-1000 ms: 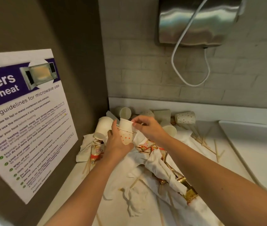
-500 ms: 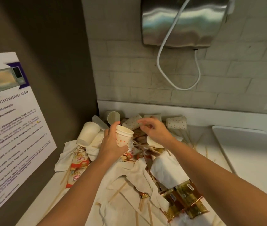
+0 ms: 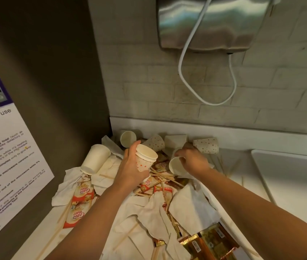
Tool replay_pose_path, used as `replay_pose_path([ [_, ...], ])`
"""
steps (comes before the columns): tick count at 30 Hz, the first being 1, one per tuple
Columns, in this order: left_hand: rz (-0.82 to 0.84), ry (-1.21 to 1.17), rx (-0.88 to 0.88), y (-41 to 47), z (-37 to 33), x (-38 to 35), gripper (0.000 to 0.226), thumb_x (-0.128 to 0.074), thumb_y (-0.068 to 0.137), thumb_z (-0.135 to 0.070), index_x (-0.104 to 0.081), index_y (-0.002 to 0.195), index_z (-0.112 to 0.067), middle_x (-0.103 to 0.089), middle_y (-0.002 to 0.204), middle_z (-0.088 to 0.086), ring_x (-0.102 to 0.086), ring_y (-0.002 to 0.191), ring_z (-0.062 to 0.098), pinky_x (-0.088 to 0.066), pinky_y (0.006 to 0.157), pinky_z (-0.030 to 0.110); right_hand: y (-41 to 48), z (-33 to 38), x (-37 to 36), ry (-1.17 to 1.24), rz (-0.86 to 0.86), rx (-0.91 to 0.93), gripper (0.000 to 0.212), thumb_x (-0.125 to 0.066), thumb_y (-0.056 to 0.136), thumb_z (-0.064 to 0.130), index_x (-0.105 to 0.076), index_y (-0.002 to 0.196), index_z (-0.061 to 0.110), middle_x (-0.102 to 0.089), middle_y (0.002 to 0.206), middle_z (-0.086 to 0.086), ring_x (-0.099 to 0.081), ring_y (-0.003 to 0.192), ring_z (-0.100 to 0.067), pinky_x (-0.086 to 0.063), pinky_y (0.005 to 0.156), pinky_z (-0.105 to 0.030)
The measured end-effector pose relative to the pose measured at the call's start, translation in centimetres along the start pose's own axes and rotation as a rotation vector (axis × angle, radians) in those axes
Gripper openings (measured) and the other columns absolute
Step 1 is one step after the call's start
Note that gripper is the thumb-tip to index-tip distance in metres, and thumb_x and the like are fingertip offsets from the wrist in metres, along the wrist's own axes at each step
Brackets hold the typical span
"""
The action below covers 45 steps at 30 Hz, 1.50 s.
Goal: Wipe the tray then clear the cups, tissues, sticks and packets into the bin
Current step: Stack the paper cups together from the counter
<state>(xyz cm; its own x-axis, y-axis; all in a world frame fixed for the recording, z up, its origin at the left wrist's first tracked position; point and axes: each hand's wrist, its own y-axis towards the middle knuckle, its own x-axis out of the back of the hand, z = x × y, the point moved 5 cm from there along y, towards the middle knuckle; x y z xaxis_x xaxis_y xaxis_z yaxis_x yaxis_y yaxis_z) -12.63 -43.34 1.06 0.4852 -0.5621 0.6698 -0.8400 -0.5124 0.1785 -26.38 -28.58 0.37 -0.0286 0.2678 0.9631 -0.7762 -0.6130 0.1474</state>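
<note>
Left grip (image 3: 130, 167): curled round nested cups (image 3: 146, 158), white with orange dots, upright.
Right grip (image 3: 193, 160): fingers curled on plain cup (image 3: 175, 166), tipped, near left grip.

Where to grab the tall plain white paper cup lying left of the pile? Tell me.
Round the mid-wall of the tall plain white paper cup, coming from above. It lies on its side on crumpled white tissues, long wall up, both flanks clear for the grip.
</note>
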Motion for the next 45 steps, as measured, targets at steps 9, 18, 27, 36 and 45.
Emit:
replay_pose_path([
  [9, 0.026, 0.073, 0.002, 1.0, 0.7, -0.9, 0.103, -0.077, 0.072, -0.015, -0.008, 0.147, -0.034, -0.029, 0.147, 0.002, -0.033, 0.135, 0.023, -0.034, 0.108, 0.038, 1.6, 1.2, 5.4, 0.373, -0.326, -0.021, 0.029, -0.046, 0.097, 0.015, -0.063, 0.121, 0.016, -0.06, 0.119, -0.009, -0.059, 0.104, -0.025, -0.044, 0.081, -0.028],
  [18, 0.015, 0.034, -0.067, 1.6, -0.2, -1.4, 0.106, -0.077, 0.071, -0.013, -0.006, 0.147, -0.033, -0.03, 0.146, 0.0, -0.032, 0.136, 0.021, -0.034, 0.109, 0.042, 1.9, 2.6, 5.3, 0.812, -0.27, -0.138, 0.033, -0.048, 0.091, 0.007, -0.055, 0.12, 0.021, -0.059, 0.095, -0.005, -0.055, 0.083, -0.019, -0.044, 0.064, -0.028],
  [27, 0.087, 0.033, -0.173, 1.5, -1.6, -1.9, 0.112, -0.075, 0.07, -0.013, 0.003, 0.147, -0.036, -0.025, 0.151, -0.002, -0.031, 0.136, 0.021, -0.034, 0.105, 0.036, 2.0, 3.0, 2.8, 0.84, -0.031, -0.125, 0.036, -0.048, 0.088, 0.001, -0.066, 0.116, 0.016, -0.062, 0.113, -0.001, -0.054, 0.099, -0.014, -0.041, 0.076, -0.017],
  [36, 0.115, 0.054, -0.21, 2.2, -2.6, -2.9, 0.096, -0.077, 0.068, -0.022, -0.016, 0.142, -0.037, -0.037, 0.14, 0.001, -0.044, 0.122, 0.023, -0.042, 0.087, 0.03, 2.4, 1.5, 1.6, 0.837, 0.04, -0.144, 0.032, -0.044, 0.097, 0.014, -0.061, 0.124, 0.013, -0.057, 0.131, -0.004, -0.052, 0.119, -0.019, -0.04, 0.095, -0.023],
  [45, 0.118, 0.039, -0.178, 2.4, -2.2, -3.8, 0.103, -0.077, 0.071, -0.025, -0.007, 0.146, -0.038, -0.032, 0.146, -0.002, -0.038, 0.13, 0.019, -0.039, 0.095, 0.03, 3.6, -11.3, 0.7, 0.594, -0.292, -0.691, 0.05, -0.051, 0.086, 0.004, -0.041, 0.135, 0.005, -0.033, 0.134, -0.019, -0.041, 0.122, -0.039, -0.041, 0.102, -0.043],
])
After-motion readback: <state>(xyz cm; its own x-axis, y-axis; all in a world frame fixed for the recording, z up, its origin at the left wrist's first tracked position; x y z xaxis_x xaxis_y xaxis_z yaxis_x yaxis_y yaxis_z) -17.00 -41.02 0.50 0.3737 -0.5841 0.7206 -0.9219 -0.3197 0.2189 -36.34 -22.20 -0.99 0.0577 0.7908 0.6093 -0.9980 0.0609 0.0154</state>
